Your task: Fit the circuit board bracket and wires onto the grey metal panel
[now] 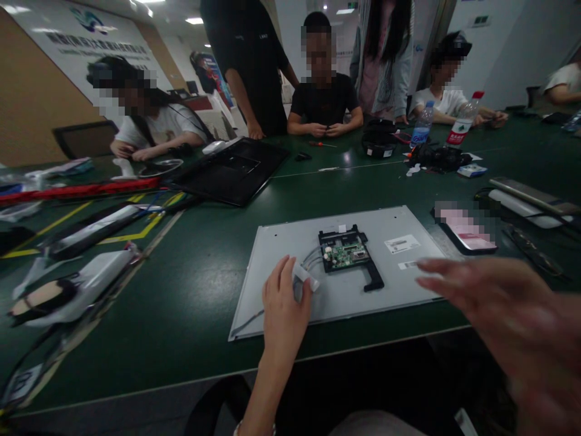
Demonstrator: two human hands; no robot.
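Observation:
My left hand [285, 300] is closed between thumb and fingers on a small white piece [307, 278]; blur hides its exact kind. It hovers over the left part of a grey metal-backed panel [290, 242] lying flat on the table. My right hand [490, 297] is smeared by motion at the panel's right edge, so its fingers cannot be made out clearly. On the panel sits a black plastic bracket [374, 275] carrying a green circuit board [347, 254]. Grey cables [312, 257] run from the board's left side towards my left hand.
A phone [467, 229] lies right of the panel. Beyond are a black monitor housing [231, 169], a screwdriver [323, 144], two bottles [422, 126] and a dark cable bundle [438, 157]. White wrapped parts [97, 278] lie on the left. Several people sit or stand around the table.

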